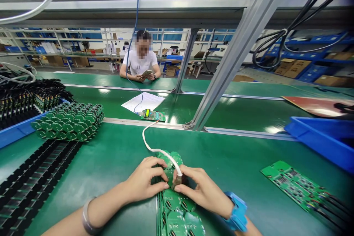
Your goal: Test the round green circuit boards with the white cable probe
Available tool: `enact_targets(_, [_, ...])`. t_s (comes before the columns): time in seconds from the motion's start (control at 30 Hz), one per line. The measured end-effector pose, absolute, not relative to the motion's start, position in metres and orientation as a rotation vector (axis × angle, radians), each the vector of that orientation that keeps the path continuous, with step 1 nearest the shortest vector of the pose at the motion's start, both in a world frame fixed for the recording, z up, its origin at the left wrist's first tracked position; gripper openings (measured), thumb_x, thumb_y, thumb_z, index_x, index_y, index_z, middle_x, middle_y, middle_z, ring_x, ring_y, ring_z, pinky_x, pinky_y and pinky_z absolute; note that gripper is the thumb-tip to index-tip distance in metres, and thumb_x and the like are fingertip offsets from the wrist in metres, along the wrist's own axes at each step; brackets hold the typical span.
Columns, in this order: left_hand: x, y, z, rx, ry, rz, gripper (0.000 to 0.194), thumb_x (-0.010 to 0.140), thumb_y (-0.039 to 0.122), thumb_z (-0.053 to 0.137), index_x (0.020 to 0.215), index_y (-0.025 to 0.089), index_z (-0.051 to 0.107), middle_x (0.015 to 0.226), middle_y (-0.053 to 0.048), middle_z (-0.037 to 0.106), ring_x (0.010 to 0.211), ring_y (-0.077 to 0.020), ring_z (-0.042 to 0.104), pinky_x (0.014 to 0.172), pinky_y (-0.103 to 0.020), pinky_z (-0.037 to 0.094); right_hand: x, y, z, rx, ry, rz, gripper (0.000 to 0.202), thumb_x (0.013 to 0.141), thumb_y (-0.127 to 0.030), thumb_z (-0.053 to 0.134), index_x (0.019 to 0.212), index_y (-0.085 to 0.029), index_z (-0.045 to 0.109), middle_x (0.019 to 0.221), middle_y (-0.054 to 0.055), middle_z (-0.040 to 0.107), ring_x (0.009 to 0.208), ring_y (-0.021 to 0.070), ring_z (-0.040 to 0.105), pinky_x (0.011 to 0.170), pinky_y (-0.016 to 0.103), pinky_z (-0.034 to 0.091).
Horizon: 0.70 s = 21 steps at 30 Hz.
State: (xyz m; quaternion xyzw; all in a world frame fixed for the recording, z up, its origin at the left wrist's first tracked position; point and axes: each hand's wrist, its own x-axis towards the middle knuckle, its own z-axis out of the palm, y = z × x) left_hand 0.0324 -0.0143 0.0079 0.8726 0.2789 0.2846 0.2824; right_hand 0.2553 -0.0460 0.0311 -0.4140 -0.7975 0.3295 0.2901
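The circuit-board panel (182, 204) is found on the counter (116, 158), touched by the left hand (146, 179); whether gripped cannot be told. The cable connector (177, 181) is pinched in the right hand's (206, 190) fingers. Panel judged light, stiff, fragile; edge holds advised.

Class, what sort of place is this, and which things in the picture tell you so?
Probably an electronics assembly or testing workshop: stacked round green circuit boards, a white cable running to a small board with a lit display, and long green workbenches.
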Motion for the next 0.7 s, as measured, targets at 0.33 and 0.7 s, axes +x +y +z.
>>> enact_targets(0.33, [0.031, -0.017, 0.01, 2.498, 0.656, 0.755, 0.054, 0.068, 0.061, 0.078, 0.095, 0.02, 0.057, 0.117, -0.01, 0.055, 0.109, -0.0272, 0.052, 0.103, -0.043, 0.035, 0.254, -0.045, 0.029, -1.081, -2.126, 0.853, 0.013, 0.089, -0.029, 0.064, 0.08, -0.022, 0.059, 0.073, 0.0, 0.063, 0.067, 0.0177, 0.058, 0.064, 0.026, 0.044])
enact_targets(0.7, [0.03, -0.002, 0.007, 2.496, 0.845, 0.724, 0.051, 0.058, 0.035, 0.085, 0.098, 0.022, 0.054, 0.127, -0.008, 0.052, 0.12, -0.0296, 0.049, 0.109, -0.044, 0.032, 0.243, -0.035, 0.02, -1.078, -1.97, 0.754, 0.011, 0.093, -0.031, 0.058, 0.09, -0.021, 0.06, 0.078, 0.001, 0.065, 0.069, 0.0166, 0.058, 0.067, 0.025, 0.046])
